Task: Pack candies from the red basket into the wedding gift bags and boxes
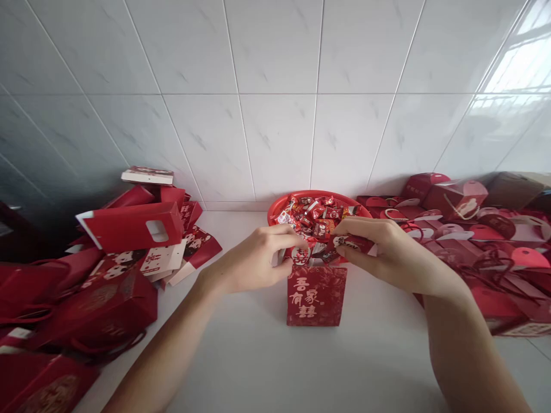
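In front of me a small red gift box with pale Chinese characters stands upright on the white surface. My left hand pinches a red piece with a round white print above the box's left side. Between the thumb and fingers of my right hand is a dark red piece with white lettering and a pale edge, at the upper right of the box. I cannot tell whether these pieces are box flaps or wrapped sweets. Behind the hands, wrapped sweets fill a red plastic basket.
At the left lies a heap of red boxes and printed cardboard. Many red boxes with cord handles crowd the right side. A tiled wall rises behind the white surface.
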Demonstrator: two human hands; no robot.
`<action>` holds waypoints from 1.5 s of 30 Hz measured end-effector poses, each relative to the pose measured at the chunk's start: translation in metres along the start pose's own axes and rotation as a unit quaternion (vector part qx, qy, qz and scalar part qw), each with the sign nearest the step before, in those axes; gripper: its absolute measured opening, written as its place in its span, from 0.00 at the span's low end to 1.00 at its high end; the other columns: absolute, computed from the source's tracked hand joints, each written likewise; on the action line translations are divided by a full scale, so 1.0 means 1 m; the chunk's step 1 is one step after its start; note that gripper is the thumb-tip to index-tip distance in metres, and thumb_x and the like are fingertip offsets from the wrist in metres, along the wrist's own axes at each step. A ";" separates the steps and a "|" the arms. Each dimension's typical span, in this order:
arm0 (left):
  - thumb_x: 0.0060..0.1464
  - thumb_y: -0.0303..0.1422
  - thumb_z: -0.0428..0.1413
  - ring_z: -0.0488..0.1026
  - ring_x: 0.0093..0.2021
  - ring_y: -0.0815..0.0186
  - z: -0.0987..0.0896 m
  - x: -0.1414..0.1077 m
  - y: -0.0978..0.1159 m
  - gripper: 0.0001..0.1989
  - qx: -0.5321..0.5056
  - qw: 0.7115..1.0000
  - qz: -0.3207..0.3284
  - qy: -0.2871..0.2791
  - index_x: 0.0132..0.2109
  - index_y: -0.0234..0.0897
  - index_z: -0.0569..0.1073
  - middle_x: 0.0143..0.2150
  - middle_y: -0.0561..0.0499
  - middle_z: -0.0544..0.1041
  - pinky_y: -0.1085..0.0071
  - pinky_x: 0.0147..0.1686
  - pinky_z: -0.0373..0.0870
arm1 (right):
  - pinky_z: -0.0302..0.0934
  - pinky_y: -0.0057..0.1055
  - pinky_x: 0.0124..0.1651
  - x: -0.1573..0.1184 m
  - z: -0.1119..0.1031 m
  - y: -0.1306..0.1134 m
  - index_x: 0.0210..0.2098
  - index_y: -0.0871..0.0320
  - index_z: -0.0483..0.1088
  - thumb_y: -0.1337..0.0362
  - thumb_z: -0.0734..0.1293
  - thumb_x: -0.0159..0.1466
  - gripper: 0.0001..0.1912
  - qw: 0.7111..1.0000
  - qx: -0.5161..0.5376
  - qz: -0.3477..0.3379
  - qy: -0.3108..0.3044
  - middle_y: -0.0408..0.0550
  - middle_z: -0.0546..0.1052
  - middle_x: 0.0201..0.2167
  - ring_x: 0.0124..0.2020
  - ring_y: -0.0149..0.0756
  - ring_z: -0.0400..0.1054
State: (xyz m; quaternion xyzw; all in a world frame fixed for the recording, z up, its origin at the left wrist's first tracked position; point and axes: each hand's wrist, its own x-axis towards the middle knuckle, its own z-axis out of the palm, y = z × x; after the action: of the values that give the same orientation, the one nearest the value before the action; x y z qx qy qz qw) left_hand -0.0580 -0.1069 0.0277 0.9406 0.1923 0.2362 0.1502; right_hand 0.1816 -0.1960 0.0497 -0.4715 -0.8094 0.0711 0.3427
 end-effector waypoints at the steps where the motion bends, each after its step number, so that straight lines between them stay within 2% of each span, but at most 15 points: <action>1: 0.57 0.22 0.54 0.77 0.41 0.64 0.000 0.000 0.000 0.18 0.003 1.000 -0.005 -0.011 0.52 0.40 0.78 0.47 0.48 0.79 0.69 0.43 0.73 | 0.56 0.26 0.30 0.001 0.002 0.001 0.35 0.57 0.73 0.69 0.63 0.67 0.07 1.000 -0.014 -0.005 -0.011 0.43 0.73 0.27 0.27 0.30 0.61; 4: 0.57 0.21 0.53 0.77 0.41 0.65 -0.001 -0.001 0.001 0.18 0.005 0.999 -0.006 -0.035 0.51 0.40 0.79 0.47 0.48 0.79 0.69 0.43 0.73 | 0.54 0.26 0.30 0.004 0.007 0.004 0.33 0.58 0.71 0.71 0.61 0.67 0.08 0.998 -0.028 -0.030 -0.045 0.44 0.72 0.27 0.27 0.30 0.60; 7: 0.57 0.21 0.53 0.77 0.42 0.65 -0.001 -0.001 0.003 0.18 0.003 0.999 -0.002 -0.054 0.49 0.41 0.79 0.49 0.49 0.78 0.69 0.43 0.72 | 0.56 0.27 0.32 0.007 0.013 0.006 0.35 0.58 0.71 0.72 0.61 0.67 0.08 0.994 -0.006 -0.049 -0.093 0.45 0.75 0.30 0.29 0.30 0.63; 12: 0.62 0.24 0.52 0.77 0.47 0.64 -0.001 0.000 0.002 0.17 -0.010 0.998 -0.001 -0.056 0.54 0.44 0.77 0.53 0.49 0.77 0.69 0.47 0.73 | 0.56 0.27 0.33 0.009 0.020 0.007 0.36 0.59 0.72 0.73 0.61 0.67 0.09 0.991 -0.006 -0.027 -0.129 0.46 0.76 0.31 0.29 0.31 0.65; 16: 0.63 0.27 0.55 0.75 0.53 0.61 0.002 0.000 0.000 0.21 -0.010 1.000 -0.009 -0.018 0.61 0.43 0.69 0.56 0.49 0.77 0.66 0.52 0.72 | 0.55 0.27 0.32 0.009 0.018 0.006 0.38 0.58 0.72 0.72 0.61 0.67 0.09 0.992 0.000 -0.027 -0.125 0.44 0.76 0.29 0.27 0.30 0.63; 19: 0.61 0.29 0.57 0.76 0.51 0.61 0.005 0.002 0.000 0.18 -0.014 1.000 -0.011 0.016 0.58 0.42 0.69 0.53 0.50 0.78 0.66 0.50 0.73 | 0.55 0.27 0.31 0.008 0.015 0.008 0.38 0.58 0.73 0.71 0.61 0.67 0.09 0.991 0.001 -0.025 -0.133 0.44 0.75 0.28 0.27 0.30 0.62; 23: 0.61 0.27 0.57 0.76 0.44 0.65 0.009 0.005 0.002 0.12 -0.033 0.998 0.019 0.052 0.52 0.39 0.72 0.47 0.50 0.79 0.69 0.46 0.74 | 0.53 0.27 0.29 0.007 0.013 0.010 0.37 0.58 0.72 0.70 0.61 0.68 0.09 0.989 0.010 -0.014 -0.149 0.41 0.71 0.24 0.24 0.28 0.58; 27: 0.62 0.24 0.55 0.77 0.45 0.66 0.014 0.006 0.000 0.10 -0.040 0.998 0.043 0.007 0.47 0.40 0.78 0.49 0.50 0.78 0.70 0.46 0.73 | 0.52 0.27 0.29 0.006 0.012 0.011 0.39 0.59 0.72 0.70 0.61 0.68 0.08 0.988 0.012 -0.005 -0.155 0.42 0.72 0.26 0.24 0.29 0.59; 30: 0.64 0.24 0.53 0.77 0.48 0.65 0.015 0.006 -0.001 0.13 -0.021 0.999 0.029 -0.006 0.46 0.42 0.81 0.53 0.49 0.76 0.69 0.48 0.73 | 0.53 0.27 0.29 0.006 0.011 0.012 0.39 0.59 0.72 0.71 0.60 0.68 0.09 0.987 0.011 -0.004 -0.159 0.42 0.73 0.27 0.25 0.29 0.60; 33: 0.64 0.27 0.54 0.75 0.53 0.61 0.013 0.005 -0.001 0.14 0.011 1.000 0.004 -0.011 0.48 0.47 0.81 0.57 0.48 0.72 0.65 0.52 0.73 | 0.54 0.27 0.30 0.006 0.009 0.012 0.39 0.59 0.72 0.72 0.60 0.67 0.09 0.987 0.016 -0.010 -0.162 0.42 0.73 0.27 0.25 0.29 0.61; 38: 0.64 0.34 0.55 0.76 0.52 0.61 0.011 0.004 -0.001 0.13 0.001 0.996 -0.056 -0.063 0.51 0.49 0.80 0.61 0.50 0.71 0.64 0.52 0.74 | 0.53 0.26 0.28 0.006 0.009 0.009 0.34 0.58 0.69 0.72 0.60 0.67 0.08 0.991 0.028 -0.008 -0.129 0.41 0.70 0.25 0.24 0.27 0.58; 42: 0.60 0.43 0.59 0.72 0.60 0.56 0.006 0.001 -0.003 0.21 -0.020 0.992 -0.084 -0.095 0.59 0.48 0.76 0.65 0.49 0.70 0.64 0.55 0.72 | 0.54 0.25 0.29 0.007 0.012 0.002 0.33 0.58 0.67 0.71 0.59 0.68 0.08 0.995 0.051 0.031 -0.083 0.42 0.71 0.26 0.26 0.28 0.61; 45: 0.58 0.45 0.61 0.71 0.61 0.55 0.002 0.001 -0.002 0.24 -0.035 0.988 -0.084 -0.122 0.61 0.50 0.74 0.66 0.51 0.70 0.64 0.57 0.70 | 0.53 0.26 0.29 0.009 0.017 -0.001 0.32 0.58 0.66 0.71 0.59 0.68 0.08 0.996 0.048 0.020 -0.076 0.42 0.71 0.27 0.26 0.28 0.60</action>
State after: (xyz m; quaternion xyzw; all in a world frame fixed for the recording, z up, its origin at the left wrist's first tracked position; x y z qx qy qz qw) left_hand -0.0567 -0.1049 0.0253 0.9369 0.2425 0.1130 0.2249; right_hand 0.1677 -0.1855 0.0416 -0.4642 -0.8190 0.1524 0.3008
